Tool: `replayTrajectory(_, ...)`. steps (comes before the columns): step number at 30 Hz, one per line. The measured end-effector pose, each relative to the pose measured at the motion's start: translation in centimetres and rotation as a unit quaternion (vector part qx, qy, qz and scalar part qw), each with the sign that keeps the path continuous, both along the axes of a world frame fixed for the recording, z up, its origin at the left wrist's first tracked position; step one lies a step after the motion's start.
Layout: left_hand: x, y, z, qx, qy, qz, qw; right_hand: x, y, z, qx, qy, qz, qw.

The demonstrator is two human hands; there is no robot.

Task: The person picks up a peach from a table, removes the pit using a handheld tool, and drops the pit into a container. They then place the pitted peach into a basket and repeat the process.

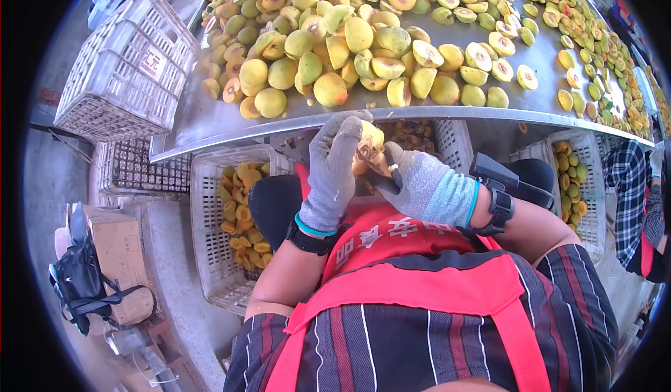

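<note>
Both hands wear grey knit gloves with teal cuffs and meet just in front of the metal table's edge. My left hand is wrapped round a yellow fruit half with a brown centre. Close against the fruit's lower right side, my right hand has its fingers pressed together; what it grips is hidden. Beyond the hands, halved yellow-green fruits lie heaped on the metal table.
A white crate stands tilted at the left. Below the table are crates of fruit halves, one at left, one at right. A cardboard box and black bag sit lower left. A co-worker's checked sleeve shows far right.
</note>
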State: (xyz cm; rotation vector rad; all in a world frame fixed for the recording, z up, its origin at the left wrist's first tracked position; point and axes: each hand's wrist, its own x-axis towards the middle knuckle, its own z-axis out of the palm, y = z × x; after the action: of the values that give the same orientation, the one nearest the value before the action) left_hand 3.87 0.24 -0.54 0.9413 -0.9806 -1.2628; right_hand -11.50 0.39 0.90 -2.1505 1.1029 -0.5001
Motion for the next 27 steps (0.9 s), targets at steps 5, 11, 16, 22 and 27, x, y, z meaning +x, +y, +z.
replayTrajectory(5, 1.3, -0.3, 0.1, -0.035, -0.063, -0.084, 0.994, 0.2, -0.7, 3.7, 0.294, -0.022, 0.082, 0.952)
replayTrajectory(11, 2.0, -0.9, -0.1, 0.018, -0.116, -0.161, 0.98, 0.0, -1.1, 3.4, 0.442, 0.013, 0.074, 0.894)
replayTrajectory(16, 1.3, -0.5, -0.6, 0.024, -0.028, -0.147, 0.988, -1.1, -0.9, 1.1, 0.465, -0.202, 0.143, 0.85)
replayTrajectory(22, 0.0, 0.4, -0.9, 0.063, 0.156, -0.121, 0.978, -1.0, -0.1, 1.3, 0.627, -0.284, 0.07, 0.722)
replayTrajectory(27, -1.9, 1.1, -0.9, 0.037, 0.26, -0.068, 0.962, -1.0, 0.5, 1.8, 0.666, -0.409, 0.082, 0.618)
